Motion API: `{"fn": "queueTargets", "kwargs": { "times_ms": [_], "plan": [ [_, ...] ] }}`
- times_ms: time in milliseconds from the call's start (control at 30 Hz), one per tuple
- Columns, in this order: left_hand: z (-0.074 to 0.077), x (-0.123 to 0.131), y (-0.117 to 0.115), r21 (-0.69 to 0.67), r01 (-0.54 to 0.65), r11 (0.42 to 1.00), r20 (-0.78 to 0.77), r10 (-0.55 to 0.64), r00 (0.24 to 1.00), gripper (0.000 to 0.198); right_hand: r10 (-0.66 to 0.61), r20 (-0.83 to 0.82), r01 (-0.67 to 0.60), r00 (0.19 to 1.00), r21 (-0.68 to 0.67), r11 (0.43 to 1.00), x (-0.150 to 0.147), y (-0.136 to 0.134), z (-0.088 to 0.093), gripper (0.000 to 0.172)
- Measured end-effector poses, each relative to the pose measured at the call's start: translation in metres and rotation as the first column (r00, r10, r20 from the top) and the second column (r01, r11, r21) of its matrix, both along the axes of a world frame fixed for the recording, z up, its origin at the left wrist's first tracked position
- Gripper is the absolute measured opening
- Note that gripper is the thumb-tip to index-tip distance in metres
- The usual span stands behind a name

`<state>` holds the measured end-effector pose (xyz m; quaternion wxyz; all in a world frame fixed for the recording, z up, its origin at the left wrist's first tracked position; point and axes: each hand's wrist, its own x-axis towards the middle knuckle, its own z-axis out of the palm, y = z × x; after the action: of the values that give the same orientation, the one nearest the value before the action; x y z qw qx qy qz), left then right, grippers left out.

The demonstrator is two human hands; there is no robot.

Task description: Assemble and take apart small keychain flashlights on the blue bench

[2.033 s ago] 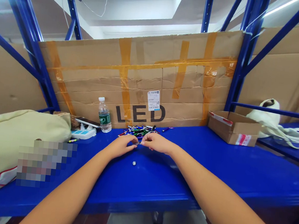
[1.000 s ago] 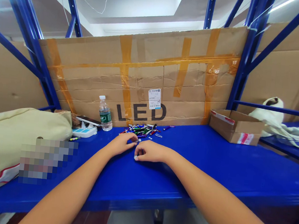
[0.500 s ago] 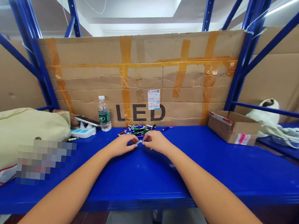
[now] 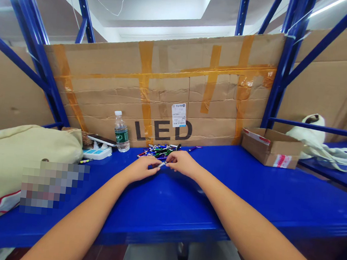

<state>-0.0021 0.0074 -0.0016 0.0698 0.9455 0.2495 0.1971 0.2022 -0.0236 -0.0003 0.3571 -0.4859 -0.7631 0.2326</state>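
Observation:
My left hand (image 4: pixel 142 168) and my right hand (image 4: pixel 183 163) meet over the blue shelf (image 4: pixel 185 196), fingertips pinched together on a small silvery piece (image 4: pixel 161 164) held between them. Both hands are closed on it. Just behind the hands lies a pile of small coloured parts (image 4: pixel 162 150) in green, red, blue and black, close to the cardboard wall. What exactly the silvery piece is stays too small to tell.
A taped cardboard sheet marked LED (image 4: pixel 164 100) backs the shelf. A water bottle (image 4: pixel 121 133), a phone (image 4: pixel 101 140) on a white power strip and a cream bag (image 4: pixel 20 160) stand at the left. An open carton (image 4: pixel 270 146) and a white cloth bag (image 4: pixel 319 142) are at the right.
A small silver cap lay on the shelf two seconds ago. My right hand dropped back to pick it up, then returned forward to meet my left hand at the silvery piece.

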Motion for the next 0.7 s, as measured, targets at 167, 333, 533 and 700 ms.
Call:
{"fn": "queueTargets", "kwargs": {
  "times_ms": [167, 333, 533, 700],
  "plan": [
    [-0.0004, -0.0002, -0.0004, 0.019, 0.0, 1.0, -0.001, 0.0, 1.0, 0.024, -0.017, 0.107, 0.004, 0.994, 0.124, 0.992, 0.0017, 0.0026, -0.0003, 0.012],
    [-0.0004, -0.0001, -0.0007, 0.038, 0.0, 0.999, -0.023, 0.001, 1.0, 0.026, -0.01, 0.161, -0.019, 0.987, 0.176, 0.984, 0.0033, 0.0033, -0.0001, 0.014],
    [-0.0015, 0.0, 0.0006, 0.019, -0.004, 1.0, -0.024, 0.005, 1.0, 0.027, 0.013, 0.187, -0.049, 0.982, 0.189, 0.981, 0.0035, 0.0034, 0.0004, 0.015],
    [-0.0019, -0.0002, 0.0008, 0.021, -0.006, 1.0, -0.021, 0.006, 1.0, 0.027, 0.011, 0.141, -0.033, 0.99, 0.161, 0.986, 0.0025, 0.0019, 0.0017, 0.007]
  ]
}}
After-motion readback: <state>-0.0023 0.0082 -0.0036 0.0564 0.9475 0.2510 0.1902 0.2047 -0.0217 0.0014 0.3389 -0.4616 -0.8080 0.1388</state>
